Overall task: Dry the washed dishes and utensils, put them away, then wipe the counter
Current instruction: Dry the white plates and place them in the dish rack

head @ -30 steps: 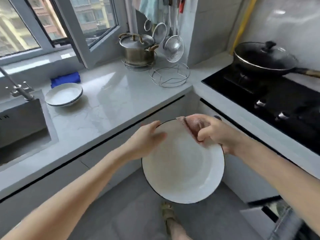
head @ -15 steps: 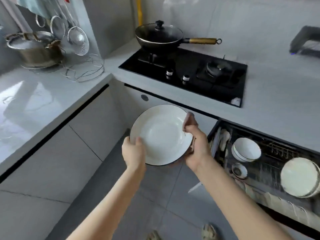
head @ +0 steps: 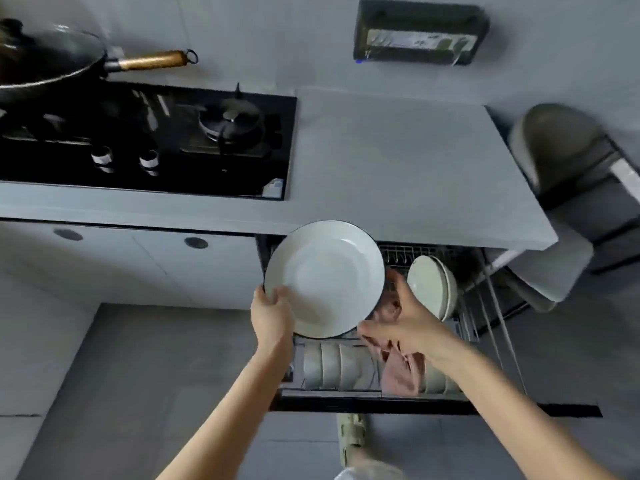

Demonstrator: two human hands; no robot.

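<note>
A white plate with a dark rim (head: 323,277) is held tilted above the pulled-out dish drawer (head: 381,393). My left hand (head: 272,315) grips its lower left rim. My right hand (head: 403,322) holds a pink cloth (head: 401,367) against the plate's lower right edge and underside; the cloth hangs down over the drawer. Inside the drawer, white plates (head: 433,289) stand on edge at the right and a row of white bowls (head: 337,365) fills the front.
The grey counter (head: 398,168) runs above the drawer, with a black gas hob (head: 149,140) and a lidded wok (head: 45,64) at the left. A dark wall rack (head: 419,32) hangs behind. A grey chair (head: 568,188) stands at the right. My sandalled foot (head: 351,438) is below.
I have turned right from the sink counter to the open dish drawer. The plate went with both hands and now hangs directly over the drawer; the cloth moved from the rim to the underside.
</note>
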